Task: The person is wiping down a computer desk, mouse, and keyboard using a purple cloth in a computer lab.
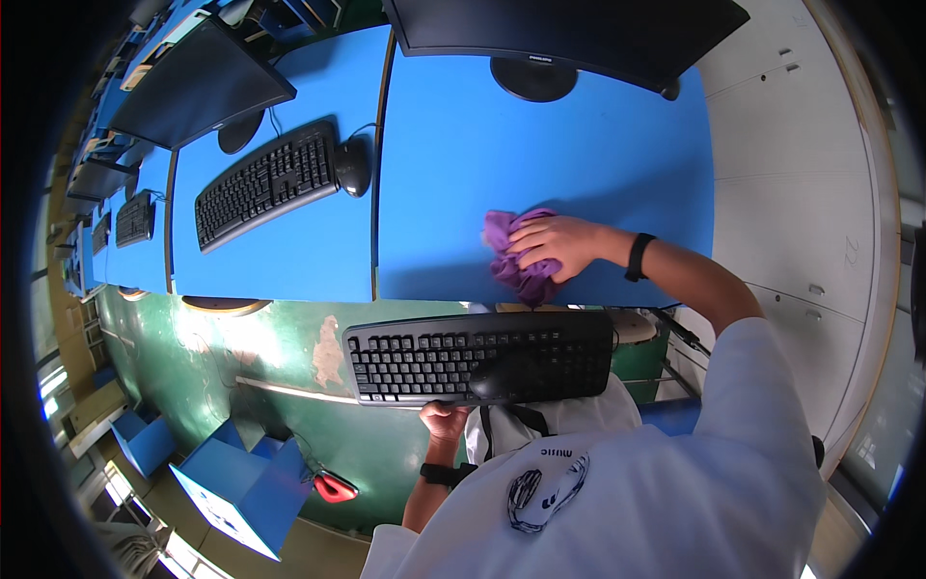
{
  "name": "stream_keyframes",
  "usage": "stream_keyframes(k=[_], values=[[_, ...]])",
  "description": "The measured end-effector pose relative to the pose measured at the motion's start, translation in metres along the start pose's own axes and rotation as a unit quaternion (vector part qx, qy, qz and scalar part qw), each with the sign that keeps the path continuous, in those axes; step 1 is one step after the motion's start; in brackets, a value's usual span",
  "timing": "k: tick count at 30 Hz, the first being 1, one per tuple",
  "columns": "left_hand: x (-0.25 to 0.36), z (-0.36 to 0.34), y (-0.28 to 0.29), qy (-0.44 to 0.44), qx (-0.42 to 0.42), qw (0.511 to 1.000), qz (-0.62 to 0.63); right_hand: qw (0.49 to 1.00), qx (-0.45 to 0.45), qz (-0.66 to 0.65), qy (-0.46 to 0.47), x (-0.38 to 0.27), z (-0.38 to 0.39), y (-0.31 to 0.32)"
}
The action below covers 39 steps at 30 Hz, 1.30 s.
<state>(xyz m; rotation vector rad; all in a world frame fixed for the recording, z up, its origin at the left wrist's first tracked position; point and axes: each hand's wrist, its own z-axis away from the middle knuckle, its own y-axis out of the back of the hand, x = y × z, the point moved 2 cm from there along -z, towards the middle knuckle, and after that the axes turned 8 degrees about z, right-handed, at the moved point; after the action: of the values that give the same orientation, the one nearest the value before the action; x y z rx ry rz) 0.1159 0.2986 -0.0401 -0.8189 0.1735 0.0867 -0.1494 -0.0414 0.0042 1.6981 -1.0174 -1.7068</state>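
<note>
My right hand (558,244) presses a crumpled purple cloth (518,262) onto the blue desk (453,164), close to its near edge. A black band sits on that wrist. My left hand (445,421) grips the near edge of a black keyboard (479,355) and holds it lifted off the desk, level, below the desk's front edge. A black mouse (489,382) rests on the keyboard's near side. A black monitor (564,34) stands at the back of the desk on its round foot.
The neighbouring blue desk to the left carries a second black keyboard (265,180), a black mouse (353,164) and a monitor (198,85). More desks with keyboards run off to the far left. White cabinet doors (801,193) line the right. Blue stools (241,482) stand on the green floor.
</note>
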Motion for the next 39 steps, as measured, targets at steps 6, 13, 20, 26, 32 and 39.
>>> stream_keyframes(k=[6,13,20,26,32,39], values=[[0.012,0.000,0.001,0.024,-0.014,1.000,-0.009,0.988,0.088,0.048,-0.119,-0.007,0.015,0.001],[0.016,0.003,-0.028,0.013,0.015,0.998,-0.058,0.989,0.128,0.007,-0.076,-0.023,-0.027,-0.023],[0.004,0.011,-0.070,-0.004,0.027,0.993,-0.117,0.986,0.129,-0.014,-0.101,-0.058,0.080,-0.004],[-0.031,0.014,-0.097,0.056,0.006,0.988,-0.143,0.948,0.191,0.034,-0.254,-0.107,0.207,0.020],[-0.032,0.010,-0.108,0.094,-0.009,0.979,-0.179,0.840,0.281,0.138,-0.443,-0.173,0.332,0.025],[-0.031,0.001,-0.111,0.130,-0.039,0.976,-0.169,0.500,0.474,0.165,-0.706,-0.227,0.384,-0.047]])
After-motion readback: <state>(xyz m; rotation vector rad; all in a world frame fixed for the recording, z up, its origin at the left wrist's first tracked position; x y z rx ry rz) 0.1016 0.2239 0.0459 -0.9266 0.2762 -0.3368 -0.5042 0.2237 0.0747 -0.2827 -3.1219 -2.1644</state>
